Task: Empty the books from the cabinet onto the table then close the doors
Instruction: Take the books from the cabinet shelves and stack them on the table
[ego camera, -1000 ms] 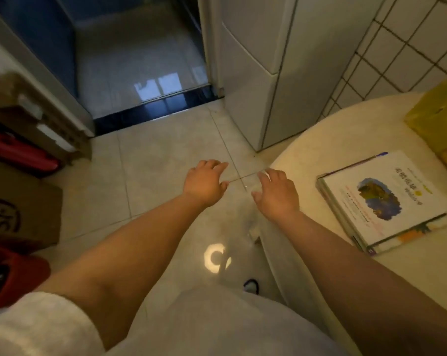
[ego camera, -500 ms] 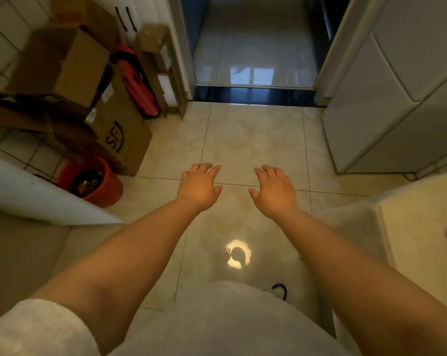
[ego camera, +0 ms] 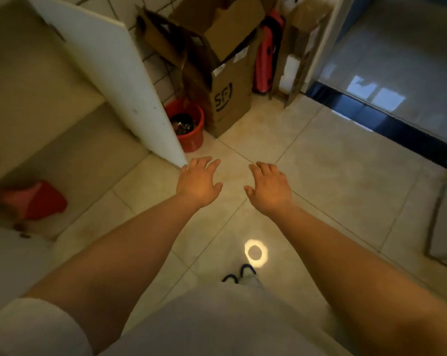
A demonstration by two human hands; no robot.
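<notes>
Cabinet (ego camera: 37, 104): left side of the frame, its white door (ego camera: 119, 80) swung wide open, the door's lower corner reaching the middle of the frame.
Books: none can be made out on the shelves; a red shape (ego camera: 35, 199) sits low in the cabinet at lower left, too blurred to say whether it is a book.
Table: not in view.
Left hand (ego camera: 198, 182): palm down, fingers spread and slack, holding nothing, just beside the door's lower corner; whether it touches the door cannot be told.
Right hand (ego camera: 268, 187): palm down, fingers spread, holding nothing, over bare floor tiles (ego camera: 345, 181) at centre.
Surroundings: red bucket (ego camera: 187, 127) behind the door, cardboard boxes (ego camera: 225, 80) against the tiled wall at upper centre, dark doorway (ego camera: 397, 73) at upper right.
Progress: both hands are free and the door stands open, so closing is not yet done. Probably more needs lifting out of the cabinet, or the door is next.
</notes>
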